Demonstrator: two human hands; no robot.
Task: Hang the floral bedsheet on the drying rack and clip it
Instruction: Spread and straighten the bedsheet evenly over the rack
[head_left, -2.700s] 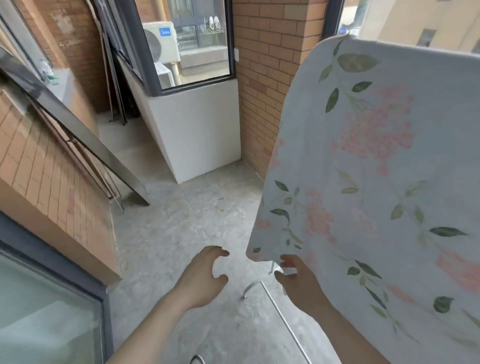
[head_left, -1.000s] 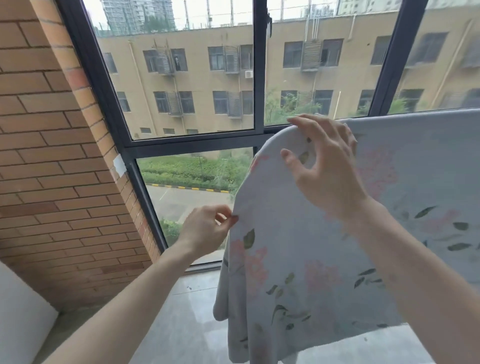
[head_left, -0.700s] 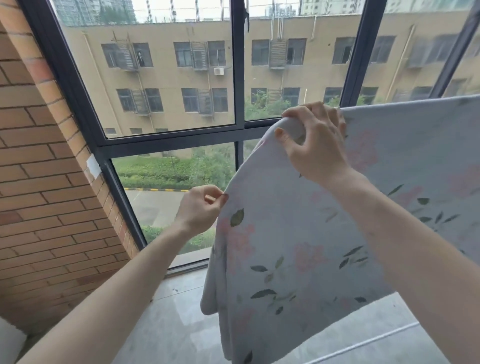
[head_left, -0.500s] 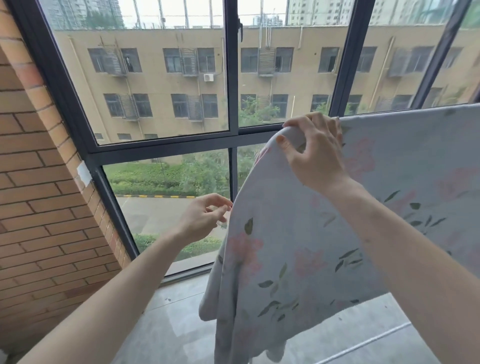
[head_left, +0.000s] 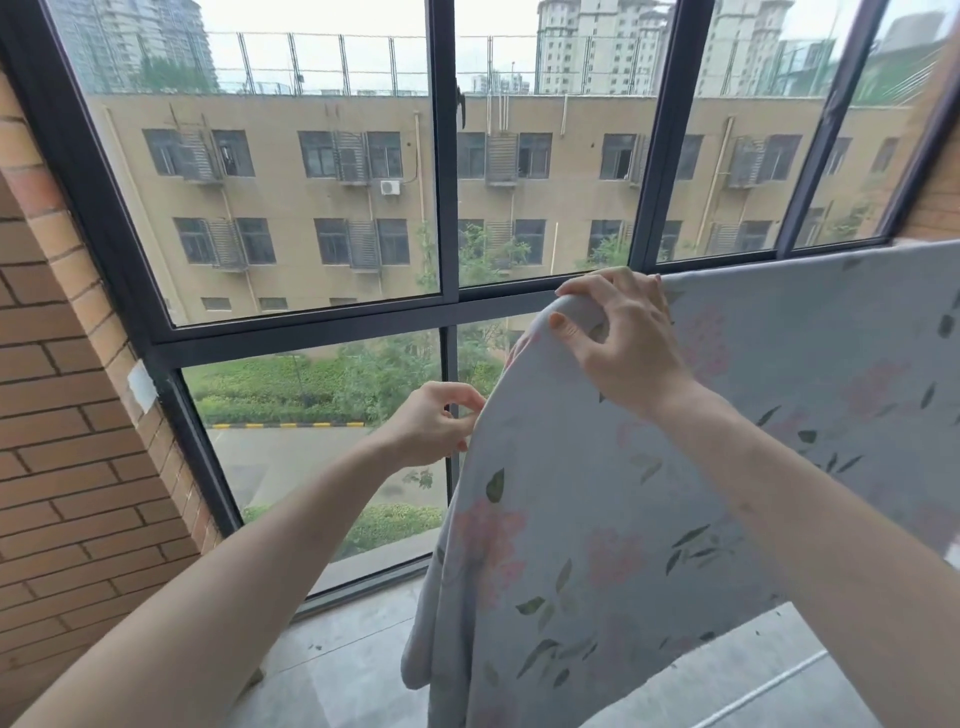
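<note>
The floral bedsheet (head_left: 597, 519), pale with pink flowers and green leaves, hangs draped over the top of the drying rack, which it hides. My right hand (head_left: 623, 338) grips the sheet's top left corner at the fold, thumb in front and fingers over the top. My left hand (head_left: 434, 428) pinches the sheet's left side edge lower down. No clip shows in either hand.
A dark-framed window (head_left: 447, 306) stands right behind the sheet. A brick wall (head_left: 67, 467) closes the left side. The grey floor (head_left: 353, 670) lies below, with a white rail (head_left: 753, 691) of the rack low at the right.
Since the earliest frame I have looked up from the sheet's bottom corner, and both hands have risen to its top corner. Over the last second the grips have barely shifted.
</note>
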